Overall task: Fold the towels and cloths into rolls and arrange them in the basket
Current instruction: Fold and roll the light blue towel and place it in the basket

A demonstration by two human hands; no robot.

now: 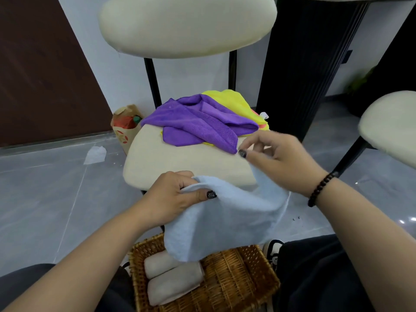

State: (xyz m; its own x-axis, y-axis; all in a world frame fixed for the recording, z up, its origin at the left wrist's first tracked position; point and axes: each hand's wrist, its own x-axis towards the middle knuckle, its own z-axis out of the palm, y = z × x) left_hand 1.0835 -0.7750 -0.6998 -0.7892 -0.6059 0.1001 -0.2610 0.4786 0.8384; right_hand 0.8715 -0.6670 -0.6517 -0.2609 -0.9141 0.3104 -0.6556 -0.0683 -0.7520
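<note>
Below, two beige rolls [171, 275] fill the basket [236, 278] while both hands' fingers [186, 195] pinch one blue towel [225, 217].

left fingers [180, 180]: tips buried under blue towel [227, 217] edge, only thumb shows
right fingers [258, 140]: motion-blurred, grip on towel corner unclear
yellow cloth [234, 99]: mostly under purple cloth [198, 122], beyond right fingers
basket [254, 287]: far rim behind towel, bottom cut by frame edge
rolled towels [173, 284]: upper roll partly hidden below left fingers

Home dining corner: cushioned chairs [189, 23]
</note>
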